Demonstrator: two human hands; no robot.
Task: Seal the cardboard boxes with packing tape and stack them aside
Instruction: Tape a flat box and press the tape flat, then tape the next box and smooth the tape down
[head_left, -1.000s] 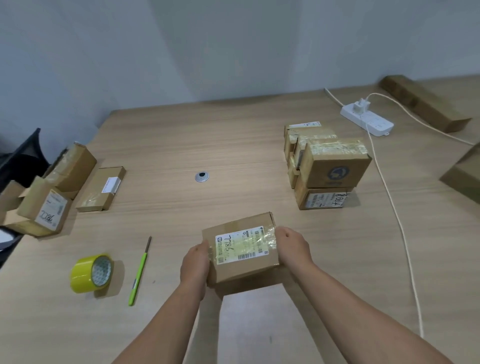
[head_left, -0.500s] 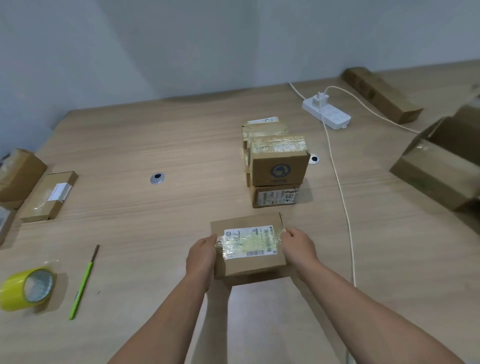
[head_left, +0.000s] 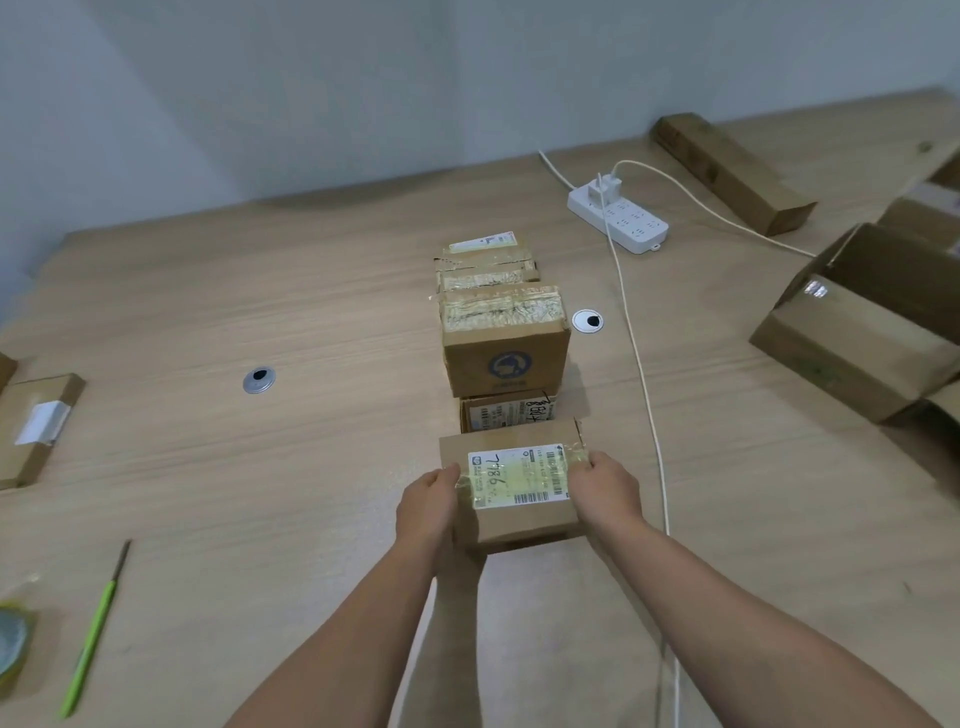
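The left hand and the right hand are curled round the two ends of a small cardboard box, which is gripped between them. It seems to be held clear of the desk, toward the middle of the near edge.

At the right edge, open boxes are seen with flaps up, and these are judged unsealed. In the middle of the desk, just beyond the held box, a stack of taped boxes is found, so several are judged done. A long box lies by the far right corner, a flat box at the left edge; whether either is sealed cannot be told.

Yellowish tape is seen across the held box's label, so sealing looks finished and only stacking remains for it. A tape roll and a green-handled tool are left by the near left corner.
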